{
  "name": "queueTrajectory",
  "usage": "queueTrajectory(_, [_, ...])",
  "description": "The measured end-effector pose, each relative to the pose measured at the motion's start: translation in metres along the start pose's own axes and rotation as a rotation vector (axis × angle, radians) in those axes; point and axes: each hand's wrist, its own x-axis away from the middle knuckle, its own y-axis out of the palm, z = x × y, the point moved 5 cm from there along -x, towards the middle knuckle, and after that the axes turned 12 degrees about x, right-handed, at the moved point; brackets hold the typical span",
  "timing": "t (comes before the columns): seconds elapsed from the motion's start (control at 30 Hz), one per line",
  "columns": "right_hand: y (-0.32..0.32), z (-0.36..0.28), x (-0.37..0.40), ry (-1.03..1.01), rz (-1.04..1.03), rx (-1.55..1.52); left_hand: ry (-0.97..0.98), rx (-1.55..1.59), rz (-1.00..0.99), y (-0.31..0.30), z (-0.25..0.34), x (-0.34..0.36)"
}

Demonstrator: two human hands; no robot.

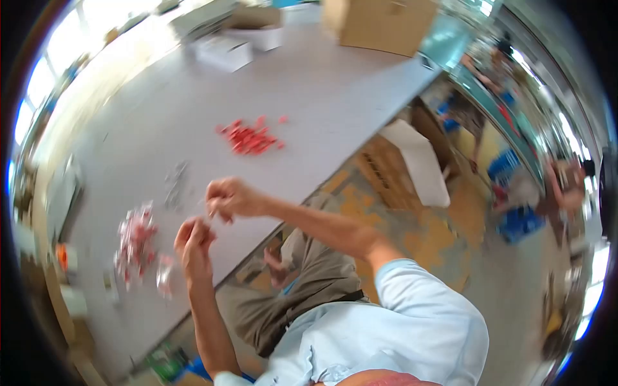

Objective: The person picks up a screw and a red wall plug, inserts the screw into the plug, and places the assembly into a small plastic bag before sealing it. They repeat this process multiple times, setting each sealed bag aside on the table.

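Observation:
My left hand (194, 246) is closed in a pinch above the table's near side, its fingertips curled upward. Just beyond it, my right hand (233, 198) is also closed, fingers bent down toward the left. The two hands are close together; anything between their fingers is too small and blurred to make out. A loose pile of small red pieces (250, 137) lies beyond my right hand. Small grey pieces (175, 183) are scattered left of it. Left of my left hand is a heap of small clear packets with red contents (135, 241), with a clear plastic bag (165, 276) nearby.
The grey table (309, 83) has a cardboard box (389, 26) and white boxes (225, 53) at its far end. An open carton (393, 167) stands on the floor to the right. Other people (496, 67) are at a bench on the far right.

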Motion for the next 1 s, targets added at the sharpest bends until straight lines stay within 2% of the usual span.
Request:
queueTrajectory(0.07, [-0.008,0.001,0.005,0.023,0.068,0.099,-0.006,-0.003,-0.039,0.011,-0.004,-0.012])
queueTrajectory(0.13, [-0.01,0.015,0.007,0.02,0.15,0.04,0.129,-0.042,0.04,0.005,0.003,-0.015])
queueTrajectory(0.2, [-0.016,0.023,0.009,0.0,0.196,0.014,0.134,-0.051,0.029,-0.004,0.0,-0.028])
queueTrajectory(0.3, [-0.021,0.036,0.013,0.081,0.23,-0.005,0.148,-0.069,0.033,-0.009,-0.009,-0.045])
queueTrajectory(0.37, [-0.034,0.023,0.02,-0.17,0.589,0.355,0.253,-0.328,0.019,-0.012,-0.01,-0.051])
queueTrajectory(0.4, [-0.033,0.021,0.021,-0.178,0.591,0.371,0.259,-0.315,0.009,-0.01,-0.012,-0.052])
queueTrajectory(0.47, [-0.027,-0.002,0.031,-0.46,0.738,0.607,0.235,-0.503,-0.098,0.009,-0.017,-0.048])
queueTrajectory(0.5, [-0.025,-0.004,0.032,-0.471,0.738,0.622,0.245,-0.49,-0.107,0.018,-0.016,-0.044])
queueTrajectory(0.57, [-0.02,0.006,0.024,-0.436,0.568,0.542,0.142,-0.496,-0.136,0.033,-0.013,-0.036])
queueTrajectory(0.6, [-0.021,0.009,0.025,-0.451,0.57,0.552,0.13,-0.476,-0.158,0.026,-0.014,-0.04])
queueTrajectory(0.67, [-0.017,0.02,0.019,-0.257,0.327,0.397,0.117,-0.44,-0.171,0.022,-0.01,-0.04])
queueTrajectory(0.7, [-0.017,0.019,0.019,-0.269,0.328,0.406,0.082,-0.411,-0.177,0.021,-0.01,-0.04])
queueTrajectory(0.77, [-0.018,0.02,0.019,-0.157,0.31,0.401,0.099,-0.38,-0.201,0.023,-0.01,-0.04])
queueTrajectory(0.93, [-0.019,0.017,0.021,-0.142,0.316,0.397,0.057,-0.272,-0.183,0.023,-0.013,-0.041])
queueTrajectory(1.0, [-0.019,0.019,0.021,-0.151,0.299,0.377,0.115,-0.373,-0.156,0.016,-0.014,-0.045])
